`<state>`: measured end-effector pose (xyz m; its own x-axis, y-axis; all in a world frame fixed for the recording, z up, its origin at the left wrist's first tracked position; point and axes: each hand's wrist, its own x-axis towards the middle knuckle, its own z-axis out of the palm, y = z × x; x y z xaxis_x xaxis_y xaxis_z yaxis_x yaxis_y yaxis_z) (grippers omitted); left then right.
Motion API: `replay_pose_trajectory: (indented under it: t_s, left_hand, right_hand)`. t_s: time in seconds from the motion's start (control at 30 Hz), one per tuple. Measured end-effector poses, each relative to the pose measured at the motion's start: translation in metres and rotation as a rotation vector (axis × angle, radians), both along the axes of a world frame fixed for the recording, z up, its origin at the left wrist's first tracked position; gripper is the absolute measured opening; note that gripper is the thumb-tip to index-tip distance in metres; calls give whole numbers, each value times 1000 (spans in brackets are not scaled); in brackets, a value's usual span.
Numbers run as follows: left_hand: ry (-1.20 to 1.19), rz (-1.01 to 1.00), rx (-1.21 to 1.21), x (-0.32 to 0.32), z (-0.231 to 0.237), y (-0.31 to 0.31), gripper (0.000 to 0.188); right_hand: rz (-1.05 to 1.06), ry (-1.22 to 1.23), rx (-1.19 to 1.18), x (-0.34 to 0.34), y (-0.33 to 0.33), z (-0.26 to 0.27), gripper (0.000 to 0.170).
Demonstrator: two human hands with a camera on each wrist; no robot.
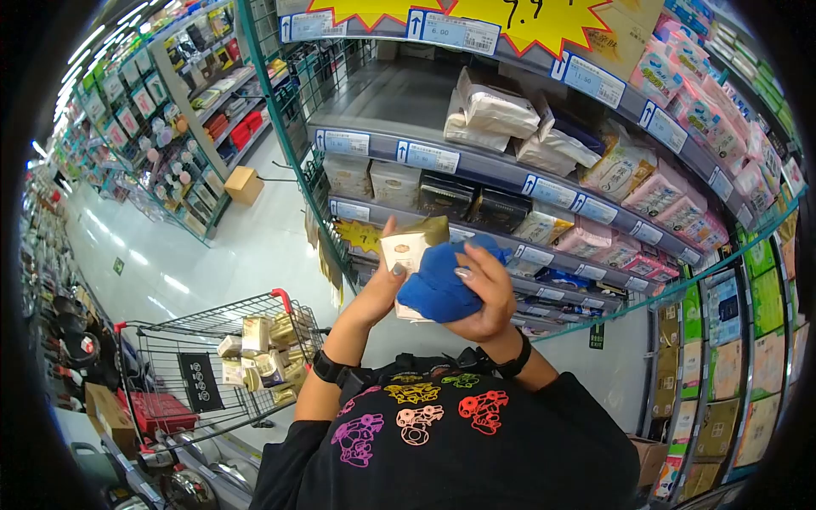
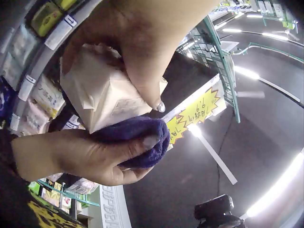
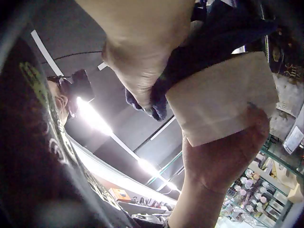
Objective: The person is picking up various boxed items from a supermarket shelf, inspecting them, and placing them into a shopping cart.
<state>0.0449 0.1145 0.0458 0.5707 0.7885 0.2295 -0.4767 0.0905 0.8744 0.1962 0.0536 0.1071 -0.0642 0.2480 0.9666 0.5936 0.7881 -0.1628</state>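
Observation:
A cream tissue pack (image 1: 398, 252) with gold on its top side is held up in front of the chest. My left hand (image 1: 374, 296) grips it from the side, thumb lying along its face. In my right hand (image 1: 493, 299) is a bunched blue cloth (image 1: 435, 287), which overlaps the pack's right side. From the left wrist, the cloth (image 2: 135, 135) lies against the lower edge of the pack (image 2: 111, 97), fingers of the right hand (image 2: 102, 159) curled round it. The right wrist view shows the broad side of the pack (image 3: 228, 97) resting in the left palm.
Ahead stands a shelf rack with several tissue packs (image 1: 497, 110) and price labels. To the left is a wire shopping cart (image 1: 170, 340) holding several gold and white packs (image 1: 259, 340). Pots and pans (image 1: 81, 344) line the far left; a cardboard box (image 1: 244, 184) juts out across the aisle.

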Motion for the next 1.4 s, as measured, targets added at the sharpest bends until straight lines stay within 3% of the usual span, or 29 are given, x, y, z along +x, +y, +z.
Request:
replay_pose_trajectory:
  t_s: [0.03, 0.07, 0.23, 0.47, 0.67, 0.77, 0.83, 0.9, 1.0, 1.1, 1.23, 1.4]
  left_hand:
    - [26, 23, 84, 2, 3, 0, 91]
    - [60, 26, 13, -1, 8, -7, 87]
    - [-216, -64, -194, -11, 26, -11, 77]
    - [-217, 77, -286, -24, 19, -19, 70]
    - [-288, 145, -389, -45, 1, -17, 60]
    - [-290, 120, -341, -57, 8, -20, 57]
    - [-272, -27, -360, -71, 3, -24, 60]
    - [-201, -179, -287, -78, -12, -27, 64]
    - [-116, -248, -336, -73, -16, -40, 71]
    - [-143, -309, -352, -69, -32, -44, 72]
    - [-120, -338, -326, -70, -41, -54, 72]
    - [-115, -400, -335, -77, -27, -62, 91]
  right_hand:
    - [9, -77, -25, 0, 0, 1, 58]
    - [18, -155, -50, 0, 0, 5, 59]
    - [-33, -463, -188, -9, -2, 21, 54]
    - [36, -500, -289, -23, -1, 13, 50]
    - [297, -463, -454, -34, -9, 2, 47]
    - [244, -207, -478, -27, -17, 6, 48]
    - [75, -60, -506, -20, -18, 9, 43]
    - [107, 103, -649, -18, -20, 5, 38]
    - [-44, 30, -615, -30, -38, 1, 33]
    - [-97, 179, -632, -30, -48, -25, 33]
    - [-10, 499, -958, -15, -47, -68, 27]
    - [162, 421, -967, -16, -28, -88, 29]
